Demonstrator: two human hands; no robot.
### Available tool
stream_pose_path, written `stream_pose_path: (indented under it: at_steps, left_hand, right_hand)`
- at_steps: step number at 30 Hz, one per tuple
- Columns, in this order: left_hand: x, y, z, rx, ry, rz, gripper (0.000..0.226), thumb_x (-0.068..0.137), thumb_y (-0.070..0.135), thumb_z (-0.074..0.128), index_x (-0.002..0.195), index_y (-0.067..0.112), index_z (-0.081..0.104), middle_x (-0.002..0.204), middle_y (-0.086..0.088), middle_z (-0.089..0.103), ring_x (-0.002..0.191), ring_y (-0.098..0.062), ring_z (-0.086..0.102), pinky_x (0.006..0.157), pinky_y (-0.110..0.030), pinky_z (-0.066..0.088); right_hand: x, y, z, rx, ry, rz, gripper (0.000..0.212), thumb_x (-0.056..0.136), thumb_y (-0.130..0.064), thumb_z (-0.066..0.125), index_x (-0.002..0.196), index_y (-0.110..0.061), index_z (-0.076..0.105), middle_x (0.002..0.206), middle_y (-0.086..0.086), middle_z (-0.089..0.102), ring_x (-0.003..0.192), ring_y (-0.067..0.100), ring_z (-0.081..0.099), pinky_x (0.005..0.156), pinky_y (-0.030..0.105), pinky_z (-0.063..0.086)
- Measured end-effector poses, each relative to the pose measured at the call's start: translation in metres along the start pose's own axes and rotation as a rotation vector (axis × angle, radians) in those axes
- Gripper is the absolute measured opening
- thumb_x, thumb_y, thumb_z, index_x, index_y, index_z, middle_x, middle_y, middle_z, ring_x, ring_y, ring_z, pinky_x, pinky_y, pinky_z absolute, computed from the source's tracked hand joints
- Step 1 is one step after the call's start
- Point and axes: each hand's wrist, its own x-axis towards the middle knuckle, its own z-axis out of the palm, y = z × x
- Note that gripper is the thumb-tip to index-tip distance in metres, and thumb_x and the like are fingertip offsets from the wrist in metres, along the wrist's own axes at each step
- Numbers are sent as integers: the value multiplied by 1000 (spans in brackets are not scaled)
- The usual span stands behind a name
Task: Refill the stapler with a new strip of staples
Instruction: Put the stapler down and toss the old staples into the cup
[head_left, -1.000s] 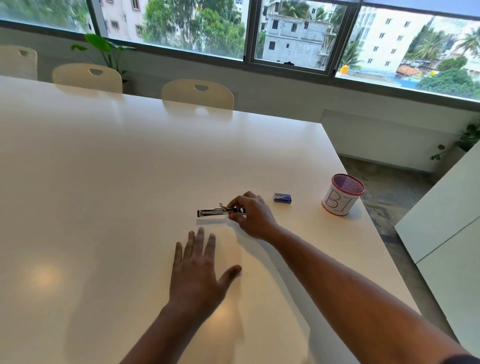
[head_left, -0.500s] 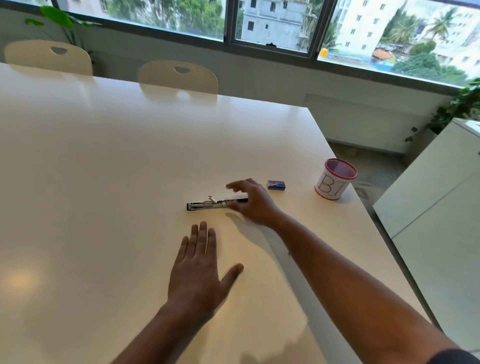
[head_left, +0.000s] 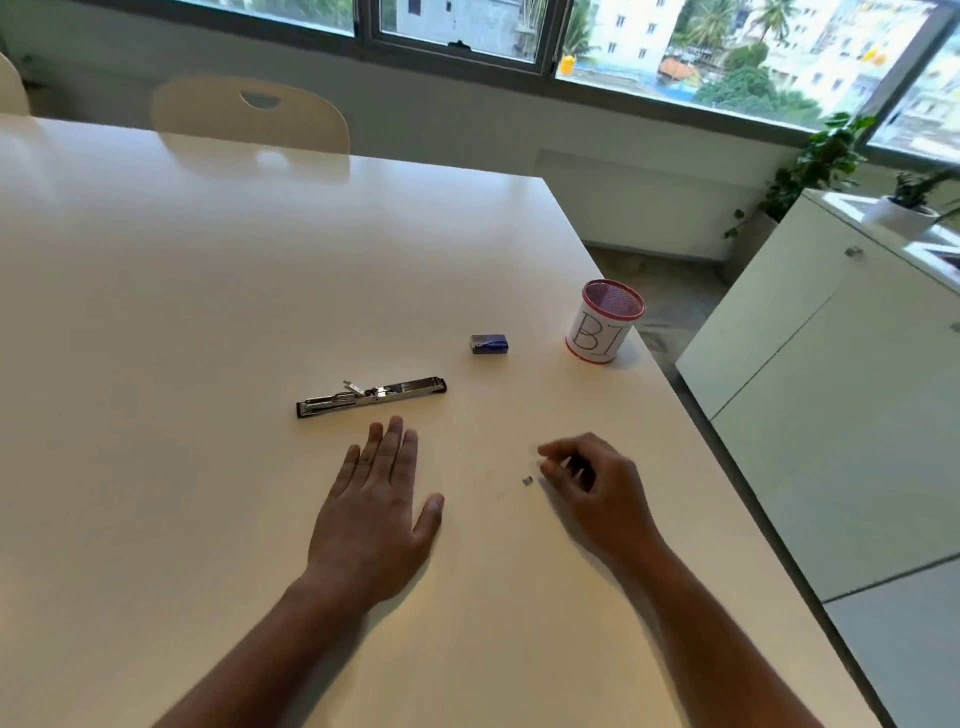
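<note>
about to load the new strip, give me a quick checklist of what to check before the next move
1. Stapler opened out flat on the table: ok.
2. Staple channel empty: cannot tell, too small to see.
3. Small blue box within reach, beyond the stapler: ok; whether it is open: cannot tell.
4. Left hand free, flat on the table: ok.
5. Right hand free: cannot tell; fingers curled beside a tiny metal piece.
6. New strip in hand: not ok, none visible.

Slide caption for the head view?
Stapler lies opened flat; left hand flat on table, right hand beside loose staples.
</note>
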Motion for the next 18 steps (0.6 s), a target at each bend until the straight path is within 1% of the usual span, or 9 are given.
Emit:
stream_pose_path:
  at_steps: [3,6,8,9,13,16,18]
  left_hand:
    - [16,7,0,15,4,-16,78,102,57,24,164,20,-2,173,-1,-11,160,-16,-10,131,-37,-1]
    - [17,15,1,23,32,-39,76,101,59,21,165,23,2,174,1,-7,160,-14,-7,131,-38,2]
    - [14,12,2,6,42,-45,75,99,60,18,164,26,2,173,4,-7,159,-10,-8,131,-37,3]
    - [13,11,2,0,48,-47,76,99,61,17,164,27,2,173,6,-7,159,-9,-9,131,-37,4]
    - [12,14,3,2,65,-55,76,97,63,15,164,30,2,173,9,-6,159,-6,-8,131,-34,3]
    - [12,14,2,-1,89,-71,78,94,67,14,164,33,7,173,13,-2,158,-3,-5,129,-30,2]
    - [13,10,2,-14,98,-79,78,94,68,17,163,34,11,172,15,2,158,-2,1,128,-28,3]
  right_hand:
    - [-3,4,1,-52,-48,-91,17,88,-18,82,102,-24,79,96,-15,70,79,9,66,71,29,57]
    - [0,12,-1,-99,-125,-164,21,85,-28,84,106,-28,77,99,-17,65,82,8,64,69,20,53]
    - [0,15,2,-103,-139,-192,21,85,-30,83,105,-30,77,98,-19,63,82,5,63,70,16,49]
    - [-1,16,3,-96,-139,-204,19,85,-30,82,103,-31,78,97,-19,63,81,4,63,71,17,50]
    - [-1,19,4,-76,-127,-220,9,85,-32,80,94,-31,78,90,-18,63,77,8,63,72,30,56]
    - [1,20,4,-42,-115,-219,6,81,-30,80,86,-31,77,86,-14,65,75,9,61,70,32,54]
    - [2,20,7,-45,-120,-216,5,81,-31,80,85,-30,77,85,-15,65,74,8,61,71,31,54]
